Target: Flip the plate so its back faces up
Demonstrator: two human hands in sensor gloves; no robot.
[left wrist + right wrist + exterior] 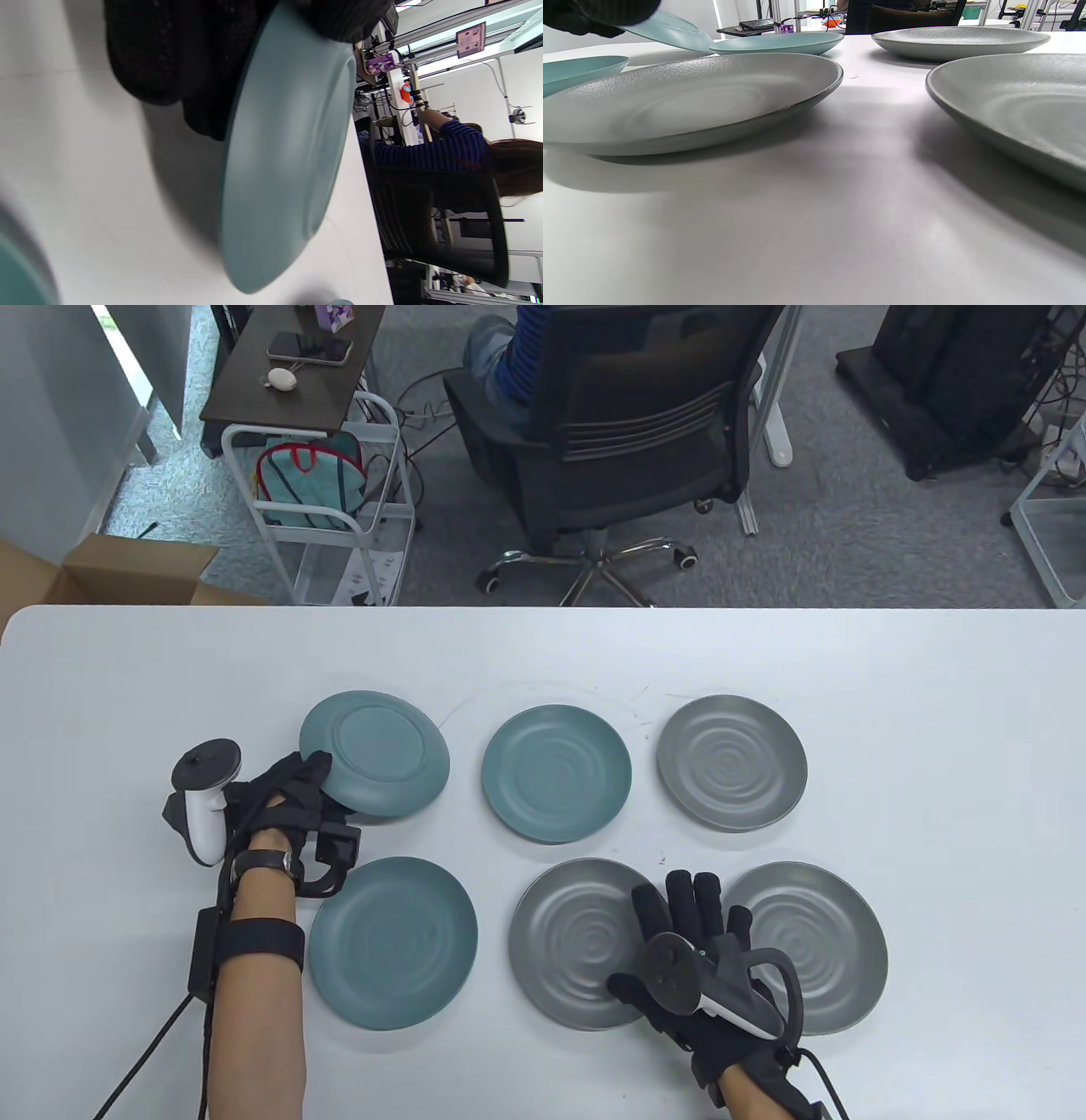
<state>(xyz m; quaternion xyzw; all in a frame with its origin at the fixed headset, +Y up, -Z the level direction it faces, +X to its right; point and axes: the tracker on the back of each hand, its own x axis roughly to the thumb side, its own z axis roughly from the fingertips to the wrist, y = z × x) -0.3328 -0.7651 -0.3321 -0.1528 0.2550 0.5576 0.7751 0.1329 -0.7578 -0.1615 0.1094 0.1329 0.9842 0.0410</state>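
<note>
- We record six plates on the white table (891, 712), laid out in two rows of three.
- Far row, left: the teal plate (377, 751) is held by the left hand (284, 806) at its near-left rim, with its back, foot ring visible, turned up toward the table camera.
- This plate is tilted: the gripped edge is raised, and the far-right edge appears to be on or just above the table; we cannot tell which from the left wrist view.
- In the left wrist view the gloved fingers (182, 55) wrap the plate's rim, clamped on it.
- Far row, middle: a second teal plate (556, 774) lies flat, face up.
- Far row, right: a grey plate (731, 763) lies flat, face up, with ripple rings showing.
- Near row, left: a third teal plate (393, 942) lies face up, just near of the left hand.
- Near row, middle and right: two grey plates (568, 942) (836, 933), both face up.
- The right hand (704, 950) lies between these two near grey plates, fingers stretched out and slightly spread, gripping nothing; its thumb overlaps the middle one's rim.
- Beyond the table's far edge: an office chair (611, 449) with a seated person, and a white wire cart (331, 517).
</note>
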